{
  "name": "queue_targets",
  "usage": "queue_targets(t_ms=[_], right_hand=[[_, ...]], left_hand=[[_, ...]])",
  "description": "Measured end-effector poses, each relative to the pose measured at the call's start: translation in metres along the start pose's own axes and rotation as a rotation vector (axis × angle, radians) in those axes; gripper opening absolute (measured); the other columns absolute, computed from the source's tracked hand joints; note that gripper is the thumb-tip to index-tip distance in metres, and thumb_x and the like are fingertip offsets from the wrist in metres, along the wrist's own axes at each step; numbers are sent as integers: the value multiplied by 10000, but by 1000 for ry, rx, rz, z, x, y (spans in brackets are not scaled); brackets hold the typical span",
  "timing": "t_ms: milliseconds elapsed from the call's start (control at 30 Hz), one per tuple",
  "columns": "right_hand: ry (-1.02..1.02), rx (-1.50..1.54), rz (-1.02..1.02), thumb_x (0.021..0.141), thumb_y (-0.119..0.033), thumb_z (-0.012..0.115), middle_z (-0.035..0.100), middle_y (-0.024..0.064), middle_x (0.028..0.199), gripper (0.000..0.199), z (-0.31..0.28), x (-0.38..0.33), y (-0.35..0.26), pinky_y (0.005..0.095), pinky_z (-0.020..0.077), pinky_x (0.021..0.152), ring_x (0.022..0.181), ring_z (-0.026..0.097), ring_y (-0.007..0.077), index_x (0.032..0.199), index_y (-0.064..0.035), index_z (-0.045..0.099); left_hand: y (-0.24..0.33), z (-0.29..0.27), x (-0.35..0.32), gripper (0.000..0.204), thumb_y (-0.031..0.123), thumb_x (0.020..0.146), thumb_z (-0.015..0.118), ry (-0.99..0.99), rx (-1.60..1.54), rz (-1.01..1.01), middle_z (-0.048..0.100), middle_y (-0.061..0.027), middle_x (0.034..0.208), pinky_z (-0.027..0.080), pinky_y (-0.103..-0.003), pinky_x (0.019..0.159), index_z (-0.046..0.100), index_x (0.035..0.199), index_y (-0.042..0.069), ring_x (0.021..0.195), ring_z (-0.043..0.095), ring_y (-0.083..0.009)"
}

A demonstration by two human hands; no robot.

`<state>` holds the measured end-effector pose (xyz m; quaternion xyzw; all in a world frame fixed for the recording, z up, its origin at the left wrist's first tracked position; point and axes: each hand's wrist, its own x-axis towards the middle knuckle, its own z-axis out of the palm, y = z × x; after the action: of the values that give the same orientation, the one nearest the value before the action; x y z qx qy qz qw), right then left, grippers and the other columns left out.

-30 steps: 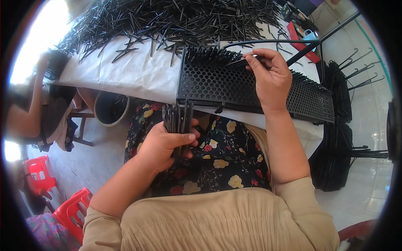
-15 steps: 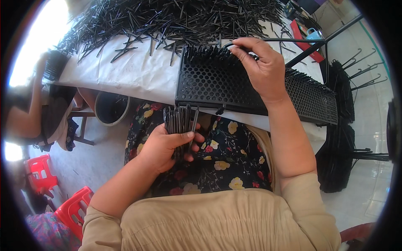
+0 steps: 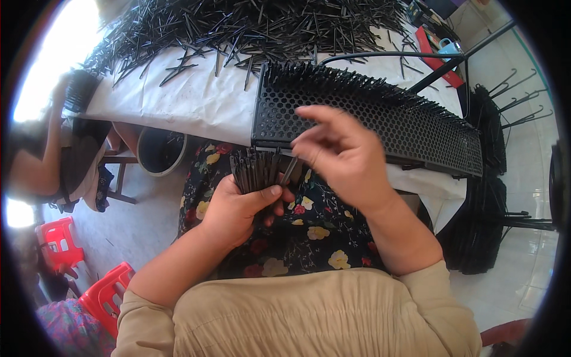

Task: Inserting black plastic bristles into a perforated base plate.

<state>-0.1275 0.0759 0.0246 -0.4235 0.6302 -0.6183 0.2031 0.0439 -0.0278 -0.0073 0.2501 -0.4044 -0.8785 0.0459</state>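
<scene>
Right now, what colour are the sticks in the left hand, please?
The sticks are black, clearest in the head view.

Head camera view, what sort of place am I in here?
Probably a small workshop: a big heap of thin black sticks lies on a covered table, a long black rack full of holes sits at its edge, and the left hand grips a bundle of sticks.

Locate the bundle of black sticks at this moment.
In the head view, the bundle of black sticks is slightly left of centre, gripped in the left hand, just below the left end of the perforated black rack.
</scene>
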Motion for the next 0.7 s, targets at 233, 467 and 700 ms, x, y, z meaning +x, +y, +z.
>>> queue_targets(t_ms=[233,467,700], right_hand=[[-82,126,198,836,24,679,659,36,796,201,11,-17,-2,217,490,617,707,605,54,1020,11,601],[-68,232,194,852,27,662,651,29,832,189,14,-17,3,212,487,649,745,589,48,1031,16,603],[244,259,-35,887,17,651,698,98,905,129,-26,14,4,228,540,614,767,662,116,998,-4,589]], left_hand=[[3,11,-4,219,64,906,637,106,80,-12,703,-68,934,487,-238,532,638,1125,62,729,639,-123],[3,13,-6,216,78,894,657,167,148,27,699,-92,893,475,-252,478,628,1106,53,671,654,-160],[2,10,-7,151,47,893,643,208,208,-57,689,-127,844,467,-261,461,606,1035,12,652,663,-183]])
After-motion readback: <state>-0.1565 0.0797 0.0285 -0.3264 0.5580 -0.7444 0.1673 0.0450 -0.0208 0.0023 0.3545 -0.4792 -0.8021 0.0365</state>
